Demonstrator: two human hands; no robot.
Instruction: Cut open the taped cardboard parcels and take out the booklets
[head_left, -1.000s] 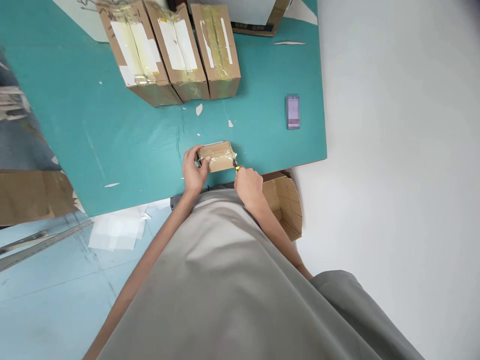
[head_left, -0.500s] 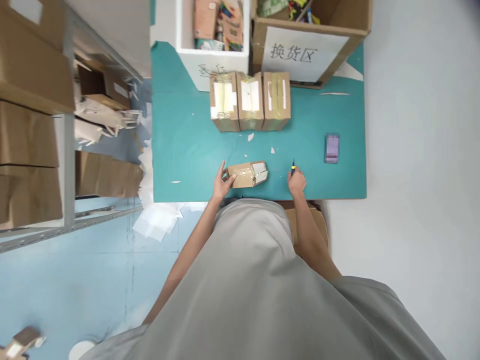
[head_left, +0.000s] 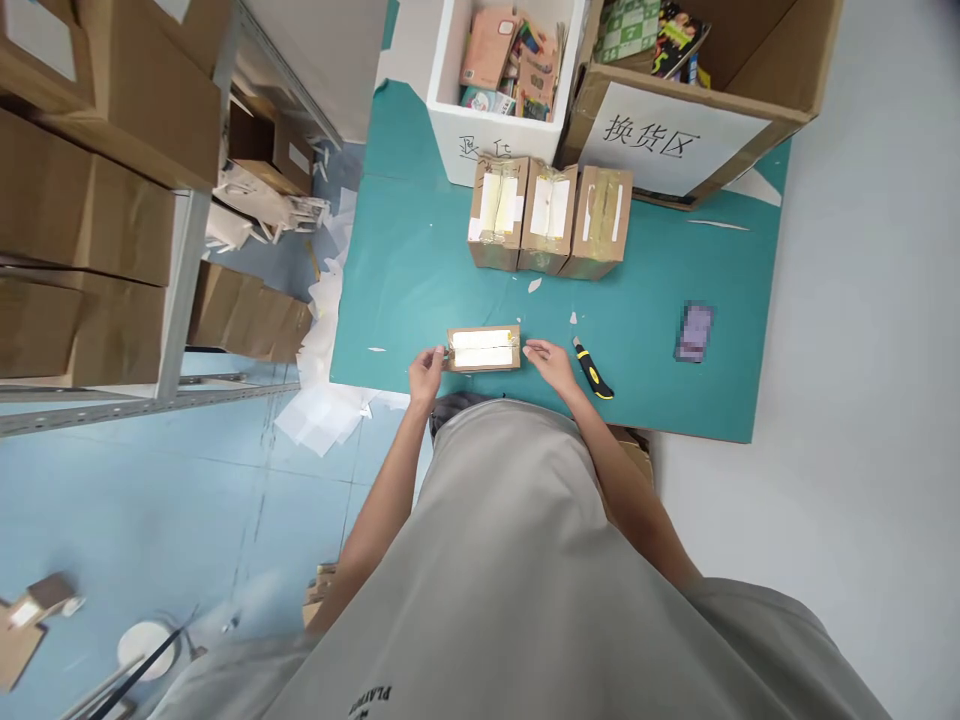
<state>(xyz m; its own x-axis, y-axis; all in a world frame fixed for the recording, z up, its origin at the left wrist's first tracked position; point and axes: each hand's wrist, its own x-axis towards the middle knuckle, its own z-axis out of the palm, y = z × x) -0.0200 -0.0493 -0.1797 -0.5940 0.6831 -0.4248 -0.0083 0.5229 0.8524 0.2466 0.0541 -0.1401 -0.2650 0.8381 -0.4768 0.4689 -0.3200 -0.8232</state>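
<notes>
A small cardboard box (head_left: 484,362) lies near the front edge of the table, its taped white label facing up. My left hand (head_left: 425,376) is at the box's left end, thumb and fingers pinched on its edge. At the other end, my right hand (head_left: 551,364) has its fingers stretched toward the box, with a slight gap at the fingertips. Just right of that hand, a black and yellow utility knife (head_left: 593,369) rests on the table with its tip pointing up and left.
Three taped cardboard boxes (head_left: 550,218) stand in a row on the green table (head_left: 405,270). Behind them are a white bin (head_left: 499,130) of booklets and a large carton (head_left: 675,140). A blurred-out phone-like object (head_left: 694,332) lies right. Shelves (head_left: 184,290) hold cartons at left.
The utility knife has left my right hand and lies on the table. The box has been turned label side up. My right hand has moved left to the box's end. The camera view has shifted.
</notes>
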